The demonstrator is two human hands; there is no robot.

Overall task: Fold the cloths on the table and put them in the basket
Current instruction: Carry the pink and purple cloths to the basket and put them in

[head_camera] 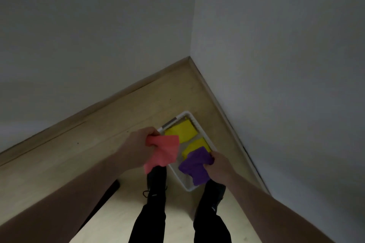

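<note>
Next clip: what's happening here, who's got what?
A person stands over a white basket on the floor. The left hand grips a pink cloth; the right hand grips a purple cloth above the basket. Two yellow cloths already lie folded inside.

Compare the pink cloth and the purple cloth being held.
The pink cloth hangs from the left hand; the purple cloth is gripped by the right hand. Pink hangs beside the white basket, mostly over the floor; purple is over the basket. Both are held up, bunched.
</note>
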